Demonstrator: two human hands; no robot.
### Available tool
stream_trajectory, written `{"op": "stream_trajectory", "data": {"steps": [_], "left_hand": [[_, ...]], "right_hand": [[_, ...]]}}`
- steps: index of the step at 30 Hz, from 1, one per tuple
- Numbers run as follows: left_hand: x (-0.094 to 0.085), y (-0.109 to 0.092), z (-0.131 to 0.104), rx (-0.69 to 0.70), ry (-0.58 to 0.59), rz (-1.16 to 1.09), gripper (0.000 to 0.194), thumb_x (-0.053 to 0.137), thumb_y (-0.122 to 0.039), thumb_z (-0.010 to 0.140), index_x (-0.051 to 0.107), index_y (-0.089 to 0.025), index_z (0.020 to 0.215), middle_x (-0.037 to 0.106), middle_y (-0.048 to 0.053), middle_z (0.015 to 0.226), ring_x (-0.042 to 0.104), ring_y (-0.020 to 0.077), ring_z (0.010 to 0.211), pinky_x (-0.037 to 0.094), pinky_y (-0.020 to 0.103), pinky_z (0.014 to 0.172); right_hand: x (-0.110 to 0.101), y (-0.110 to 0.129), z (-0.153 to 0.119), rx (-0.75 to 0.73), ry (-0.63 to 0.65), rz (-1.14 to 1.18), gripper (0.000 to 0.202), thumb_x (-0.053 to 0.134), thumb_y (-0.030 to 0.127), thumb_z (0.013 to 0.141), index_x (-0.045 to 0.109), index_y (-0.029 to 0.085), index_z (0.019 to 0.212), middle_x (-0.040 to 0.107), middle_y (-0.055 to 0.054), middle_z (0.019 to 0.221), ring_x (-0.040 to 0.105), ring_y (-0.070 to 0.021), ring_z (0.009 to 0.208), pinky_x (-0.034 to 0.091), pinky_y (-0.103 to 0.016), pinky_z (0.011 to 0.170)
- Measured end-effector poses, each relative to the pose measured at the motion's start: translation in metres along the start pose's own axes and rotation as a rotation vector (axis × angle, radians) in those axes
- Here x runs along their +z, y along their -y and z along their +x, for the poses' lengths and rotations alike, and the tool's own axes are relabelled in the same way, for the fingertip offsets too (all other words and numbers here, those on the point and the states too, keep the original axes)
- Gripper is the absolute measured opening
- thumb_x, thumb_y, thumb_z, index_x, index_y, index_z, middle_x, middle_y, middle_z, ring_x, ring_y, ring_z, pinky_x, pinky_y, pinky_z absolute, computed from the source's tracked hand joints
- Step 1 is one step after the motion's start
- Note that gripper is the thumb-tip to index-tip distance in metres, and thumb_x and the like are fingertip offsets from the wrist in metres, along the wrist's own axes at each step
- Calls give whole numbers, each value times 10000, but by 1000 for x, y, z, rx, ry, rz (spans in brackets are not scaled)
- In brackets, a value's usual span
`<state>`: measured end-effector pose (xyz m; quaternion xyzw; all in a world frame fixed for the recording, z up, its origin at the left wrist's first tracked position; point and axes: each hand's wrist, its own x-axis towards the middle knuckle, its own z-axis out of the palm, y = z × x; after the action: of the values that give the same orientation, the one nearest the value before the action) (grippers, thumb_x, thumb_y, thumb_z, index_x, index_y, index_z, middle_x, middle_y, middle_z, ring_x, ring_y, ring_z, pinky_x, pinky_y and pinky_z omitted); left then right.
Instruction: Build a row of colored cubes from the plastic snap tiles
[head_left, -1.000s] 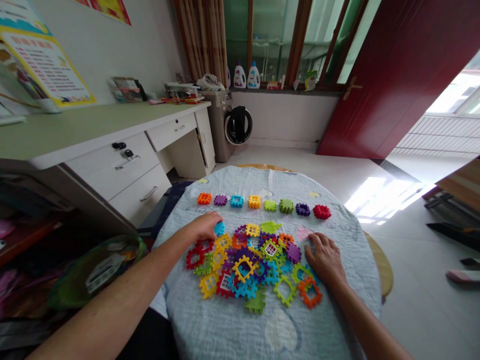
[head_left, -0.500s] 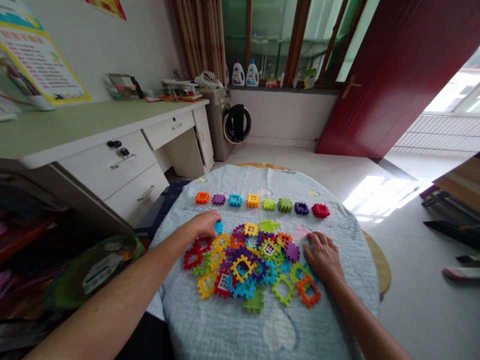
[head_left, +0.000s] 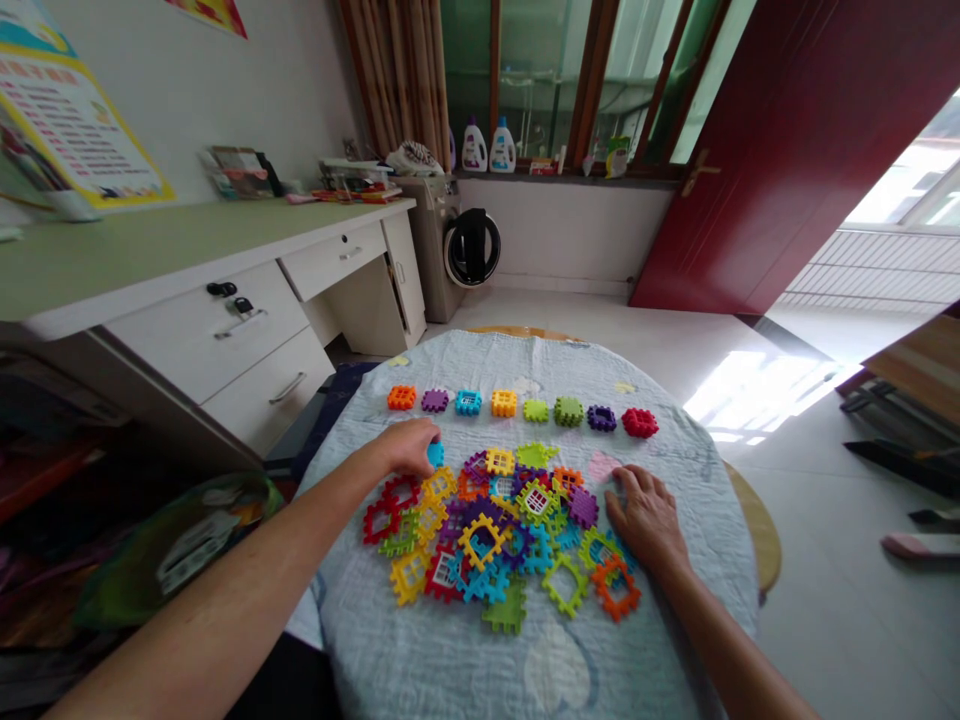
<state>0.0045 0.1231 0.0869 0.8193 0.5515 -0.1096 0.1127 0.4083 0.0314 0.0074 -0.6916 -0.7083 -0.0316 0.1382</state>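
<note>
My left hand (head_left: 411, 446) is closed on a blue plastic building piece (head_left: 436, 453), at the upper left of a heap. My right hand (head_left: 643, 515) lies on the cloth at the heap's right side, fingers spread, holding nothing. Between them is the heap of notched square pieces, with a yellow frame (head_left: 482, 541), a purple tile (head_left: 583, 507), a green frame (head_left: 565, 585) and an orange frame (head_left: 616, 587) among them. Beyond it runs a row of small assembled blocks, from an orange block (head_left: 401, 398) on the left to a red block (head_left: 640, 423) on the right.
A pale blue cloth (head_left: 420, 660) covers the round table. To the left stand a desk (head_left: 180, 250) with drawers and a basket (head_left: 247, 490) on the floor side. Behind are a washing machine (head_left: 442, 250) with its door open, and a red door (head_left: 750, 150).
The view has shifted very slightly. Both hands keep nearly the same places, the left still with the blue piece; the heap and the row look unchanged.
</note>
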Motion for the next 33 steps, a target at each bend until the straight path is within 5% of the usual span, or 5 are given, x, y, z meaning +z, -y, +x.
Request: {"op": "stream_trajectory", "data": {"steps": [9,18,33], "left_hand": [[-42,-1,48,18,-260,-3,453,663,-353,614,647,-198,1039,639,63,1076,613,218,969,462,279,834],[-43,-7,106,-3,-150,56,497,683,-299,563,642,-187,1046,652,80,1106,633,235,952,478,283,773],[-36,-5,113,47,-87,2,494,662,-250,581,643,-222,1074,689,48,1108,634,216,969,466,262,819]], "right_hand": [[2,0,-1,2,3,-1,326,447,360,916,568,210,1179,575,-81,1251,509,-262,1137,384,-402,958],[5,-2,0,5,-8,26,326,472,357,895,579,220,1170,578,-81,1242,506,-255,1140,384,-404,977],[3,-2,0,1,-10,14,306,472,343,896,577,220,1156,578,-80,1235,515,-252,1125,382,-403,981]]}}
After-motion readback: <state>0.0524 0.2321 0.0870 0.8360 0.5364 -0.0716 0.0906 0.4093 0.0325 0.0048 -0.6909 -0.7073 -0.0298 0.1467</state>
